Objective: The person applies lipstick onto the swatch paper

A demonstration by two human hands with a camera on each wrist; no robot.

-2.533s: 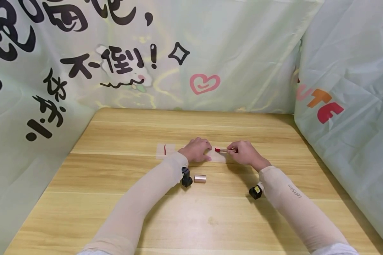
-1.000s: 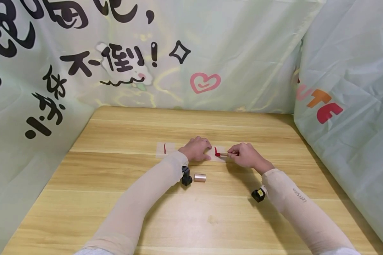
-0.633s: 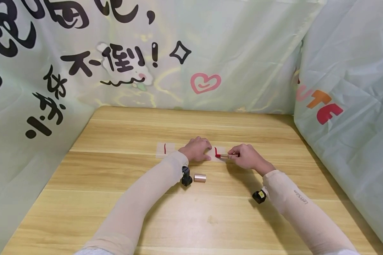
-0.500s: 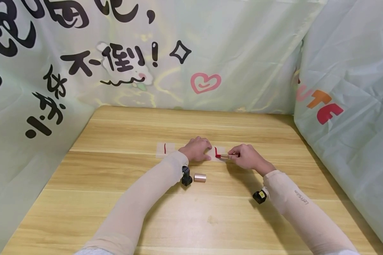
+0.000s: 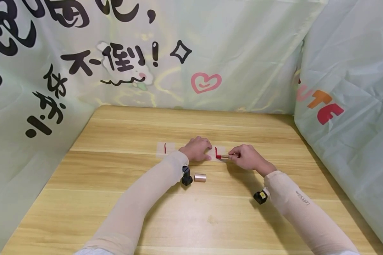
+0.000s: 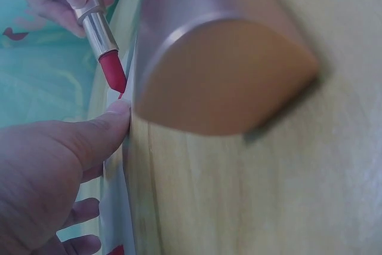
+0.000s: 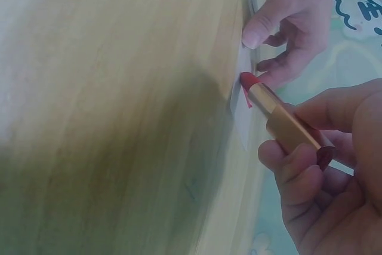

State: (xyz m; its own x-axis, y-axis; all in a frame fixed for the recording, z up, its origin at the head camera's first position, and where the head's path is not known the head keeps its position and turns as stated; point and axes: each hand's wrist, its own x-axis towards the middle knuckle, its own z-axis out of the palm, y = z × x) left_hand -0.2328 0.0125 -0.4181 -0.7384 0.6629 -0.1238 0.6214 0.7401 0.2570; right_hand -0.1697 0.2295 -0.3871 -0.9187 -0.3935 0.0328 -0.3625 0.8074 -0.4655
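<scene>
In the head view, my right hand (image 5: 248, 157) pinches an uncapped lipstick (image 5: 225, 156) with a gold body and a red tip. That tip meets the lower end of a red stroke on a white paper sheet (image 5: 222, 150). On the same sheet my left hand (image 5: 196, 148) rests with its fingers spread and loosely bent, covering much of it. The right wrist view shows thumb and fingers around the lipstick's base (image 7: 289, 129), the tip close to the left thumb. Nearer to me lies the rose-gold lipstick cap (image 5: 200, 177), large in the left wrist view.
Left of my left hand, the sheet's far part (image 5: 170, 149) carries another red stroke. The wooden table (image 5: 166, 219) ends at printed cloth curtains (image 5: 252, 53) behind and on both sides. A small black camera (image 5: 187, 176) sits on my left wrist beside the cap.
My right hand has drawn the lipstick toward me, slowing lately, and the red stroke under its tip has grown longer. My left hand and the cap have stayed in place.
</scene>
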